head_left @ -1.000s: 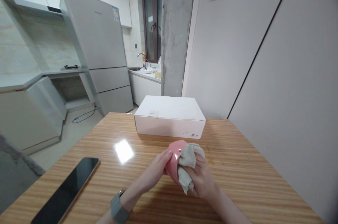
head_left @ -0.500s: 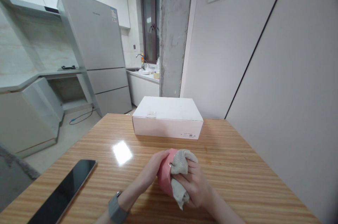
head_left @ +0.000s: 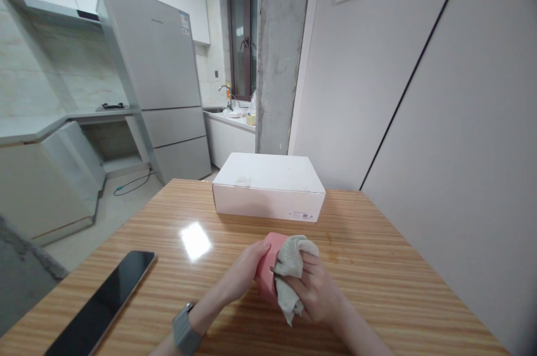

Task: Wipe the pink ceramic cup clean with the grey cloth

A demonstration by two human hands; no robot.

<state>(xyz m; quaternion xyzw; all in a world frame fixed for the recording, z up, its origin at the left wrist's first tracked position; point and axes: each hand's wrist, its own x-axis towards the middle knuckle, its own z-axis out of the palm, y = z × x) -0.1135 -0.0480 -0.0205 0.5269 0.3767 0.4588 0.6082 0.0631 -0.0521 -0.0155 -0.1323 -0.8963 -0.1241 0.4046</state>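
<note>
A small pink bowl-like object [head_left: 267, 265] is held on its side just above the wooden table [head_left: 377, 266], near its front middle. My left hand [head_left: 239, 278] grips its left side; a grey watch sits on that wrist. My right hand [head_left: 316, 292] presses a beige-grey cloth [head_left: 289, 266] against the pink object's open right side, and the cloth's loose end hangs below my fingers. The object's inside is hidden by the cloth.
A shut white cardboard box [head_left: 268, 185] lies at the table's far edge. A dark phone [head_left: 98, 303] lies face up at the front left. A grey wall runs along the right side. Beyond the table stand a fridge [head_left: 155, 76], counters and a concrete pillar [head_left: 279, 54].
Both hands have stayed in place with small shifts. The cloth has turned a little against the pink object, which now shows less of its rim.
</note>
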